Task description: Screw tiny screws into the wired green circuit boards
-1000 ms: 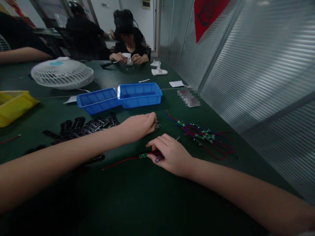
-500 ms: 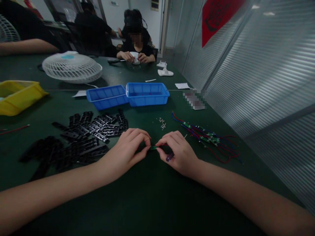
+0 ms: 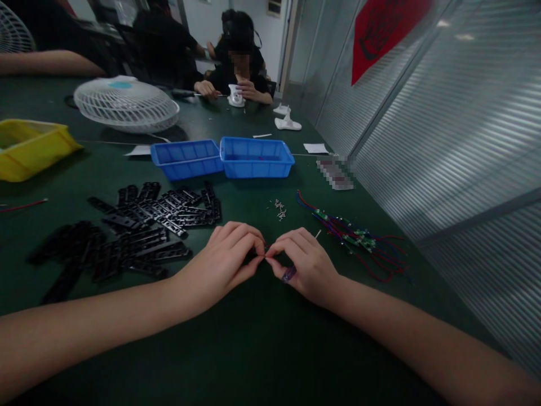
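My left hand (image 3: 230, 251) is closed in a pinch, its fingertips meeting those of my right hand (image 3: 306, 262) above the table. The fingertips hide the small green circuit board that showed between them a moment earlier. A screwdriver (image 3: 289, 274) with a purple see-through handle lies across my right palm, its thin shaft poking out behind the knuckles. Just beyond the hands is a scatter of small screws (image 3: 280, 210). Wired circuit boards (image 3: 359, 238) with red and blue leads lie to the right. Many black plastic strips (image 3: 169, 211) are heaped to the left.
Two blue bins (image 3: 257, 168) stand beyond the parts, and a yellow bin (image 3: 38, 149) is at far left. Behind them lies a white fan (image 3: 127, 107). Across the table a person (image 3: 240, 62) handles a white part (image 3: 235, 96). A slatted partition (image 3: 465, 141) borders the right.
My fingertips have closed together, covering the green circuit board that was visible between them. The camera view has shifted slightly. Across the table, the person's hands have moved apart around the white part.
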`<state>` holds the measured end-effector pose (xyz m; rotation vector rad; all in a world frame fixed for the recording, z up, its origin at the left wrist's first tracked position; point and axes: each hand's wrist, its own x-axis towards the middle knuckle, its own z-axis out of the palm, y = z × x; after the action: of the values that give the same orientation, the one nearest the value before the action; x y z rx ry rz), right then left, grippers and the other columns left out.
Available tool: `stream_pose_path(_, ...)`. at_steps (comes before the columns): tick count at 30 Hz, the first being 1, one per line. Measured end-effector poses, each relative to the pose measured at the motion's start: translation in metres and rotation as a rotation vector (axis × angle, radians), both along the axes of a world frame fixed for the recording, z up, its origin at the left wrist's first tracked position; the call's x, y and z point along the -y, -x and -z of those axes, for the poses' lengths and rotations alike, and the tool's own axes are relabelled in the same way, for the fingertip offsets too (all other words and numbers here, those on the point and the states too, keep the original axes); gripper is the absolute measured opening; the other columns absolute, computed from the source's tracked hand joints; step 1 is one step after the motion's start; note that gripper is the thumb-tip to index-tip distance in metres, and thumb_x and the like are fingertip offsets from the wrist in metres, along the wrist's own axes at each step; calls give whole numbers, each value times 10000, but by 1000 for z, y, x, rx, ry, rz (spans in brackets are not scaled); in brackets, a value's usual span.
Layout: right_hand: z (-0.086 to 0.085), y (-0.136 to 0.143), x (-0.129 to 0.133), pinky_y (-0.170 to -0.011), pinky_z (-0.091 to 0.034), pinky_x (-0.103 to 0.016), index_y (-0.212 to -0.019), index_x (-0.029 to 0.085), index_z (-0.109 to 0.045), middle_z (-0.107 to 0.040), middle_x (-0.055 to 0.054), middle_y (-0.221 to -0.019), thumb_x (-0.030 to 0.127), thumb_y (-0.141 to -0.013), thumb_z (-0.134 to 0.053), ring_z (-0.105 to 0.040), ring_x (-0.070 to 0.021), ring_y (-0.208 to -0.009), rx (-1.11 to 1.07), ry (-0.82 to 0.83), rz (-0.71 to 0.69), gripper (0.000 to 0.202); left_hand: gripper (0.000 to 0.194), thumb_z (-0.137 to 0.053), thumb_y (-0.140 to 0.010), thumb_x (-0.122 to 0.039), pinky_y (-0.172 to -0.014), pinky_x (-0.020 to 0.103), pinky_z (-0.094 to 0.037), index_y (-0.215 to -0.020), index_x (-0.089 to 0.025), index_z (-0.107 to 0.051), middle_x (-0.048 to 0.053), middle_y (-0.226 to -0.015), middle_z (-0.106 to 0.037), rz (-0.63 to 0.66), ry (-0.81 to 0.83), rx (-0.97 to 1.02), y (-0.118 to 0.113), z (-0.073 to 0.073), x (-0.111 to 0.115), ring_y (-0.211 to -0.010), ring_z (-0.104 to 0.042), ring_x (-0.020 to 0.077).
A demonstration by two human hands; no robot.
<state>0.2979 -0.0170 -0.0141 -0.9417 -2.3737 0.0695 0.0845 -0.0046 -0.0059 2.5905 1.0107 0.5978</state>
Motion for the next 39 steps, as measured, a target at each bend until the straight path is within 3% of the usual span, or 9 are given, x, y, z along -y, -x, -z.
stream_pose_path(8, 1, 4, -1, -785, -444, -339, -909, 123, -586, -614, -73, -896, 176, -897, -485, -527, -180, -855, 75, 3, -26, 115, 40, -488, -921, -218, -825, 367, -333, -950, -200, -509, 38, -1091, -560, -21, -65, -51, -1, 4, 5, -1041, -466, 221)
stream_pose_path(16, -5, 2, -6, -775, -423, -330, -897, 120, -576, -602, -63, -892, 181, -909, -473, -501, -173, -838, 142, 32, 4, 120, 253, -496, -912, -331, -865, 447, -315, -1132, -207, -513, 77, -1168, -552, -103, -240, -190, 2, 4, 0, -1119, -443, 296)
stream_pose_path(21, -16, 8, -13, -768, -409, -330, -920, 136, -578, -588, -60, -907, 214, -927, -447, -481, -181, -847, 294, 75, 30, 153, 128, -495, -920, -310, -837, 434, -297, -1006, -233, -549, 32, -1047, -587, -86, -195, -180, 4, 9, -6, -1060, -470, 272)
stream_pose_path(28, -23, 14, -20, -741, -386, -329, -938, 149, -582, -575, -52, -895, 225, -931, -436, -483, -195, -840, 491, 36, 54, 165, 100, -579, -883, -341, -781, 388, -266, -935, -256, -569, -10, -912, -593, -94, -90, -91, 8, 12, -12, -936, -485, 229)
stream_pose_path(35, -29, 20, -17, -681, -340, -338, -901, 156, -579, -569, -51, -861, 211, -949, -399, -479, -212, -815, 645, -101, 55, 194, 102, -606, -863, -330, -793, 384, -266, -924, -252, -584, -9, -909, -596, -92, -51, -56, 8, 12, -15, -919, -475, 222)
stream_pose_path(39, -29, 20, -13, -687, -340, -339, -909, 163, -594, -585, -48, -869, 207, -955, -397, -484, -206, -819, 625, -90, 70, 208, 101, -602, -864, -327, -790, 381, -273, -925, -248, -588, -2, -910, -603, -90, -46, -37, 7, 12, -16, -911, -475, 220)
